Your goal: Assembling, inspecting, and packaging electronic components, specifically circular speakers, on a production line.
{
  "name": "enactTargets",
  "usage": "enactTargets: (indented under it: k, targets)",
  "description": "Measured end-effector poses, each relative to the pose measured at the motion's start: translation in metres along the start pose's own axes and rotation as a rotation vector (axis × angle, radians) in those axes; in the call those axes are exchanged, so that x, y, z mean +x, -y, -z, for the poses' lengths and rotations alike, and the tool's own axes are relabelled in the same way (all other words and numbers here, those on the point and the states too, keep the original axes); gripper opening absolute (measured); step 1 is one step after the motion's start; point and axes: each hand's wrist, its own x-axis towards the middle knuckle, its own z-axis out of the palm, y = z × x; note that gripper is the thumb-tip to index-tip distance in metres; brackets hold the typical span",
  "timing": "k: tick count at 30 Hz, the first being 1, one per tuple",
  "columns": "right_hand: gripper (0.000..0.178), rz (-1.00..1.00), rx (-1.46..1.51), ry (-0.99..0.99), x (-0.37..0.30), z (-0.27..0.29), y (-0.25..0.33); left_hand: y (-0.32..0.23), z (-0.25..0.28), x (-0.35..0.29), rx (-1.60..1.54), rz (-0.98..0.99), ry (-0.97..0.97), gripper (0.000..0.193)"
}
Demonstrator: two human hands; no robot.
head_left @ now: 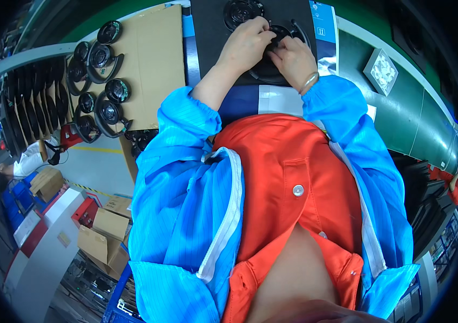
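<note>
Headphones (pixel 278 40), black and round-cupped, lie on the dark mat (pixel 207 32) at the far edge of your surface, and both your hands are closed around one ear cup. Your left hand (pixel 246 43) comes over it from the left with fingers curled down onto the cup's rim, likely to pin it flat against the mat; your right hand (pixel 293 56) presses in from the right, thumb and fingertips pinching at the cup's centre. Each grip is narrow and full, so the cup sits directly between your palms, mostly hidden, with the curved band (pixel 301 29) poking out just past your right knuckles. A second round black cup (pixel 242 11) rests on the mat just beyond your left hand, untouched. Further left, a cardboard sheet (pixel 153 59) carries several more black headsets (pixel 102 56) laid side by side, well apart from your hands. To your right, a small tray of white pieces (pixel 382 70) sits on the green surface (pixel 417 118).
</note>
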Motion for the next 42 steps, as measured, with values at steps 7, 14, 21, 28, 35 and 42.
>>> enactTargets:
  k: [7, 14, 21, 28, 35, 42]
  targets:
    - [0.025, 0.011, -0.174, 0.102, -0.011, 0.012, 0.014, 0.004, 0.025, -0.07, 0.135, 0.659, -0.4, 0.035]
    - [0.038, -0.283, 0.111, -0.315, -0.057, 0.01, -0.035, -0.015, 0.019, -0.116, 0.068, 0.924, -0.181, 0.047]
    - [0.045, -0.644, 0.428, 0.054, -0.077, 0.021, -0.042, -0.018, 0.02, -0.101, 0.173, 0.975, -0.256, 0.041]
    - [0.037, -0.999, 1.72, 0.03, -0.049, 0.038, -0.065, -0.008, 0.032, -0.084, 0.013, 1.113, -0.344, 0.036]
    - [0.031, -1.018, 1.648, -0.231, -0.026, 0.057, -0.183, -0.034, 0.029, -0.06, -0.09, 0.853, -0.425, 0.029]
    - [0.027, -1.301, 1.399, -0.533, 0.0, 0.085, -0.312, -0.071, 0.012, -0.052, -0.118, 0.715, -0.169, 0.021]
